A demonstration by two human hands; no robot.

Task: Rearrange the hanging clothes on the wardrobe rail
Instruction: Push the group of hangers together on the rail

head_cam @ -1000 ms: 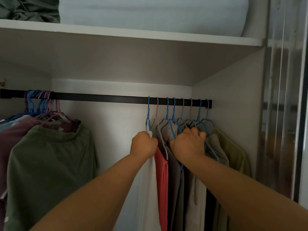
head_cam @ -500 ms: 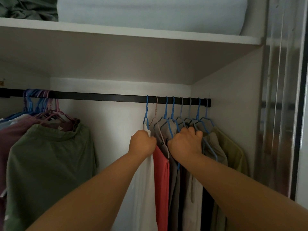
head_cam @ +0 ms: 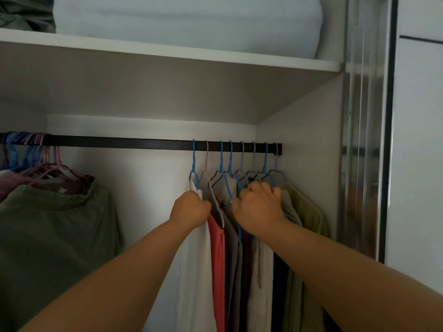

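Left hand [head_cam: 190, 209]: fist closed on white garment [head_cam: 196, 264], arm raised. Right hand [head_cam: 260, 208]: fingers curled around grouped blue hangers [head_cam: 263, 173]. 8 hangers crowd the right end of the black rail [head_cam: 119, 142]; green garment [head_cam: 52, 236] at its left end. White shelf [head_cam: 167, 50] above.

Looks like a bedroom wardrobe in someone's home: a black rail [head_cam: 119, 143] with clothes on coloured hangers [head_cam: 230, 164], a white shelf [head_cam: 167, 52] above holding folded bedding [head_cam: 182, 20], and a sliding door [head_cam: 366, 140] at the right edge.
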